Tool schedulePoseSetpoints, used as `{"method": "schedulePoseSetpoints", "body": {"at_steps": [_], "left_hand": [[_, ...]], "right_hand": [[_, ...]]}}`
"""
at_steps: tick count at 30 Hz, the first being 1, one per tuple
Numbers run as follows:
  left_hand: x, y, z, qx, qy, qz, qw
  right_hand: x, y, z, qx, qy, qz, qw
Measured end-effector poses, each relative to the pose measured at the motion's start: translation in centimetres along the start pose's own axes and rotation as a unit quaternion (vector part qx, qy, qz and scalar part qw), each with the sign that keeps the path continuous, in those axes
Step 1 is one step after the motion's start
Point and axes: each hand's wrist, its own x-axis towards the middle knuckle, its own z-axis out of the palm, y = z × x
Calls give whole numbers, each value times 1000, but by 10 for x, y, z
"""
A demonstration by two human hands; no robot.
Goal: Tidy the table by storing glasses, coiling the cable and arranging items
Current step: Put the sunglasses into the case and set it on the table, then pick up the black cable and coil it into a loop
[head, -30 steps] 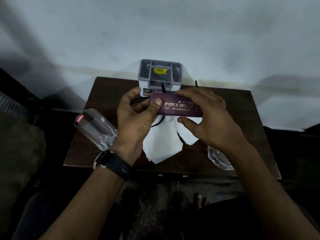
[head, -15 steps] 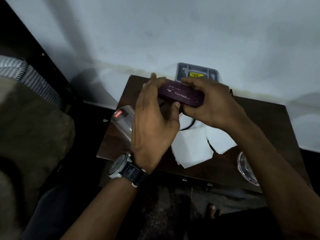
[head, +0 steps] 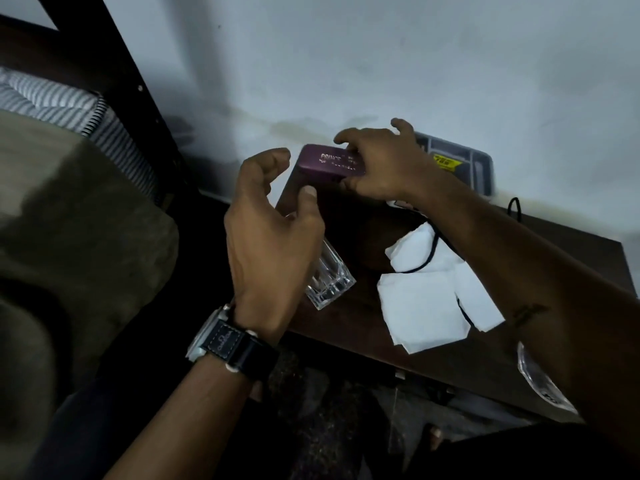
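Note:
A maroon glasses case (head: 327,162) with gold lettering is at the far left corner of the dark wooden table (head: 485,355), with my right hand (head: 379,164) gripping its right end. My left hand (head: 273,230) hovers just left of the case, fingers curled apart and holding nothing. A black cable (head: 433,254) runs across white tissue paper (head: 426,306) in the middle of the table. A clear drinking glass (head: 329,282) lies on its side under my left hand.
A grey plastic organiser box (head: 460,164) with a yellow label stands at the back against the white wall. A second clear glass (head: 540,386) shows at the table's near right edge, partly behind my right forearm. A bed with a striped mattress (head: 69,109) is to the left.
My left hand has let go of the case and pulled back. My right hand has carried the case left toward the table's far left corner. The view has swung left.

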Motion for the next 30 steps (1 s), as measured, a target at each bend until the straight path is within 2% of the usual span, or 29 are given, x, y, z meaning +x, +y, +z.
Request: {"method": "schedulePoseSetpoints", "body": {"at_steps": [3,12,15,17,19,21,24,27,30], "left_hand": [[3,-3,-6,-2,-6,-26,1000],[3,1,1,-20,-19,-36,999],[2,0,2,-31,-36,-38,998],[2,-1,3,-33,-41,-36,998],[2,-1,4,-37,-45,-35,998],[1,2,5,-38,-49,-36,997],[1,5,8,-43,-52,-52,996],[1,5,12,-52,-50,-68,995],[0,3,17,-49,-48,-64,996]], "right_hand": [[10,4,9,-31,-19,9,999],[18,5,19,-101,-49,3,994],[6,5,4,-73,3,-3,997],[-11,15,-16,11,82,18,996],[-36,32,-39,121,174,55,976],[-73,51,-58,216,249,112,937],[-131,79,-69,227,332,220,889],[-179,99,-56,222,342,317,856],[-203,105,-25,249,286,377,845]]}}
